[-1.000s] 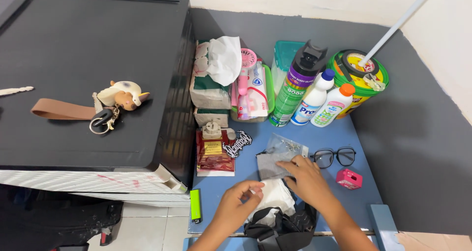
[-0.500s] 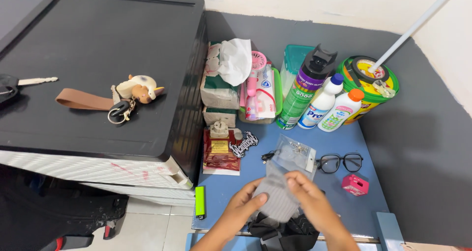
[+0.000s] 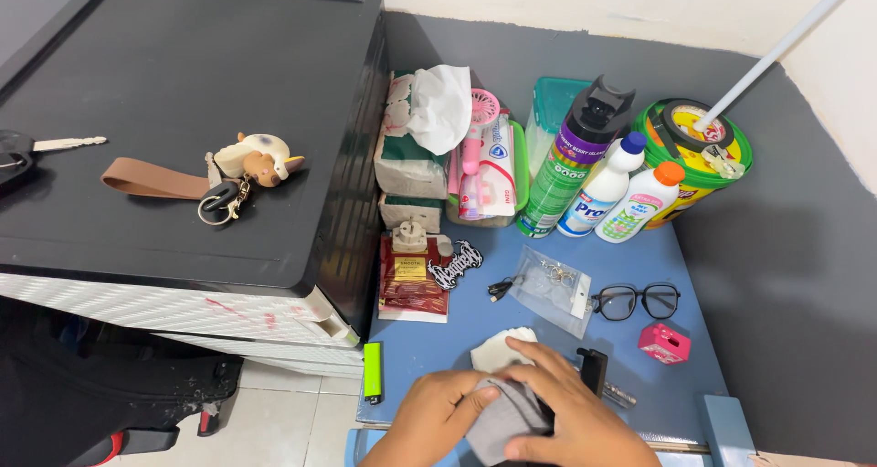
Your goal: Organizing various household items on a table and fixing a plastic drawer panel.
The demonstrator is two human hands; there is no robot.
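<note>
- Both my hands are low at the near edge of the blue desk (image 3: 475, 316), and between them is a small grey cloth (image 3: 501, 419)
- My left hand (image 3: 437, 415) has its fingers (image 3: 475, 396) closed on the cloth's left side, thumb on top
- My right hand (image 3: 564, 419) lies over the cloth's right side, fingers (image 3: 541, 356) curled down and pinching its lower corner
- Just behind my hands a white cloth (image 3: 501, 346) lies flat on the desk, partly hidden by my right fingers
- To the right of my right hand is a small black clip-like piece (image 3: 592, 368), with a metal end showing beside it
- A green lighter (image 3: 373, 372) lies at the desk's left edge, near my left hand but not touching it
- Farther back in the middle are a clear plastic bag (image 3: 552, 289) holding small metal bits, a pair of black glasses (image 3: 636, 300) and a small pink box (image 3: 664, 342)
- A red packet (image 3: 413, 282) with a black-and-white sticker (image 3: 456, 264) beside it sits toward the left
- Along the back wall stand tissue packs (image 3: 411, 161), a pink handheld fan (image 3: 477, 147), a green spray can (image 3: 571, 164), two white bottles (image 3: 621, 197) and a green and yellow tub (image 3: 702, 156) with a white pole (image 3: 786, 39) leaning across it
- On the left a black cabinet (image 3: 183, 92) stands higher than the desk and closes off that side; on its top lie a key ring (image 3: 224, 179) with a brown strap and a toy figure
</note>
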